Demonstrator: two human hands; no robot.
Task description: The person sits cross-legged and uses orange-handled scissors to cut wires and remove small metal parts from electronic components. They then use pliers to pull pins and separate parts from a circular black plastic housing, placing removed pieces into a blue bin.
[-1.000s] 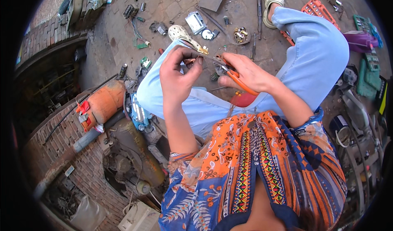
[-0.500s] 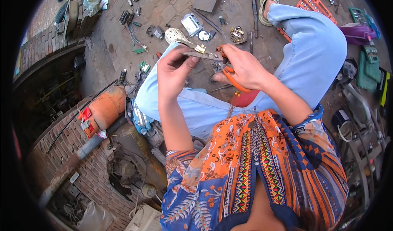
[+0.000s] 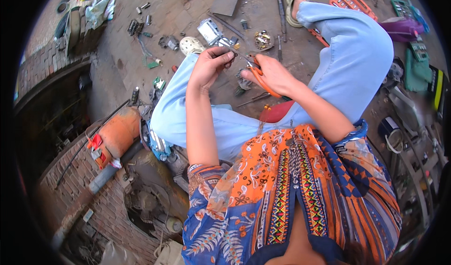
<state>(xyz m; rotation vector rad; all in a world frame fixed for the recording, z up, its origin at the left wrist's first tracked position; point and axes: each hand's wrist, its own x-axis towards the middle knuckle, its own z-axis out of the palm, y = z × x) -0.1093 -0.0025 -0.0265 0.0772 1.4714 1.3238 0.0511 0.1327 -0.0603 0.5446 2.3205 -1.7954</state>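
Observation:
My left hand (image 3: 212,68) pinches a small flat metal piece (image 3: 239,53) between thumb and fingers, above the gap between my bent legs. My right hand (image 3: 277,77) is closed round orange-handled pliers (image 3: 266,85). The pliers' jaws point toward the metal piece, at its right end; whether they grip it is too small to tell. A small, dark metal part (image 3: 242,84) shows just below the right hand's fingers. My fingers hide most of the held piece.
Beyond my hands lie a silver box-shaped part (image 3: 209,31), a dish of small brassy parts (image 3: 264,40) and a long metal bar (image 3: 281,9). A red tool case (image 3: 352,3) and purple container (image 3: 402,30) are at far right. An orange cylinder (image 3: 120,132) lies left.
My left hand has turned, so the flat metal piece shows less and its brassy bit is no longer clearly seen. The right hand and pliers have shifted slightly; the whole view has moved a little.

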